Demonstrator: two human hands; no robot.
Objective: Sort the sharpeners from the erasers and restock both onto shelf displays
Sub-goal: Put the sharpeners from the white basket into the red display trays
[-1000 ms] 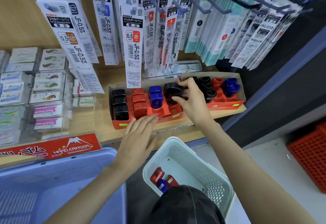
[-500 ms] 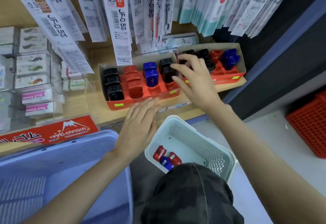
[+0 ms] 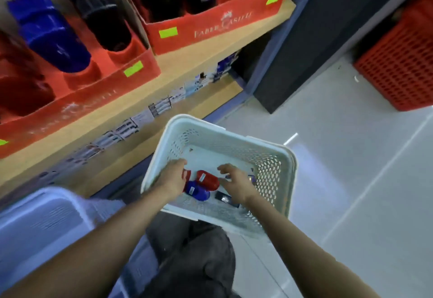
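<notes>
Hands inside white perforated plastic basket (image 3: 269,143): left hand (image 3: 172,179) beside red plastic sharpener (image 3: 208,178), grip indiscernible; right hand (image 3: 235,185) hovers, fingers spread.

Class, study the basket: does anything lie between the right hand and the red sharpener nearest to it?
Nothing visible does. The right hand is inside the basket, right beside the red sharpener. The blue sharpener lies on the sharpener's other side, by the left hand.
</notes>
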